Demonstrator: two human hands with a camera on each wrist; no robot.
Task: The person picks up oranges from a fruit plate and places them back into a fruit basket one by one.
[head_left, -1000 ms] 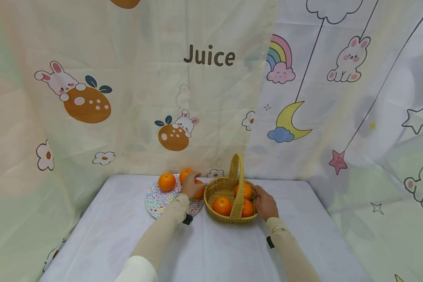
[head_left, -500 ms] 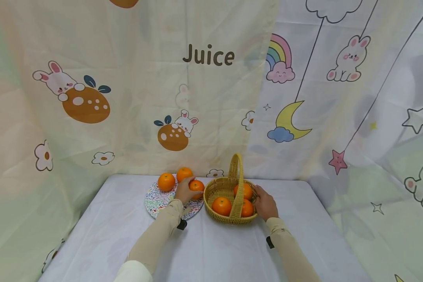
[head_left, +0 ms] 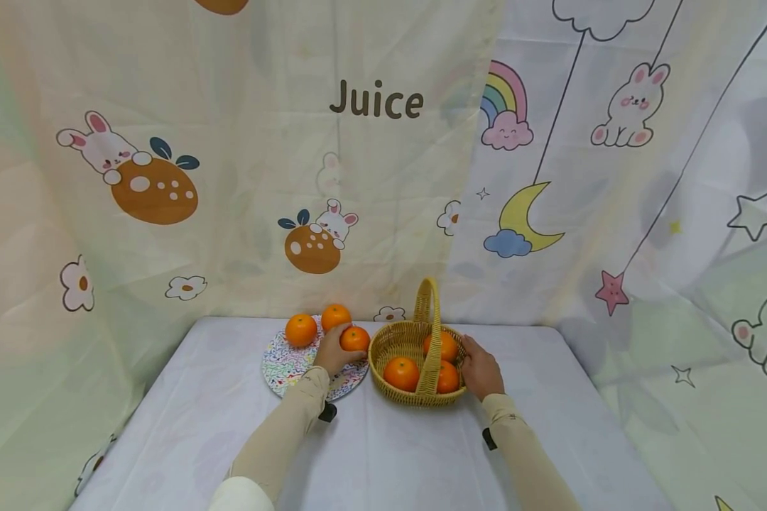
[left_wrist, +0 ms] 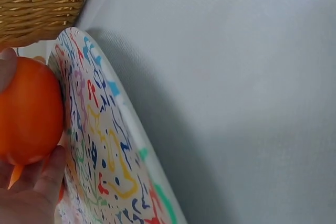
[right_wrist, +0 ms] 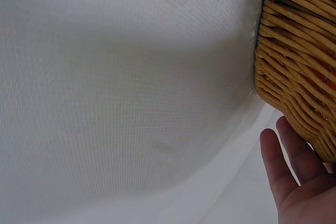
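Note:
My left hand (head_left: 331, 352) grips an orange (head_left: 356, 339) at the right part of a round, colourfully speckled plate (head_left: 278, 370). In the left wrist view the thumb lies on one side of this orange (left_wrist: 29, 111) and the fingers on the other, close over the plate. Two more oranges, one at the left (head_left: 301, 331) and one behind (head_left: 336, 316), sit on the plate's far side. My right hand (head_left: 483, 369) rests against the right side of a woven basket (head_left: 383, 339); its visible fingers (right_wrist: 278, 163) are straight beside the weave. Three oranges (head_left: 401, 374) lie in the basket.
The basket's tall arched handle (head_left: 432, 319) rises over its middle. Plate and basket stand side by side on a white-covered table (head_left: 383, 454). A printed cloth backdrop (head_left: 243, 177) hangs behind the table's far edge and along both sides.
My left hand has drawn back to the left from beside the basket, uncovering the plate's right orange, and its fingers have come round it. The right hand and basket have stayed put.

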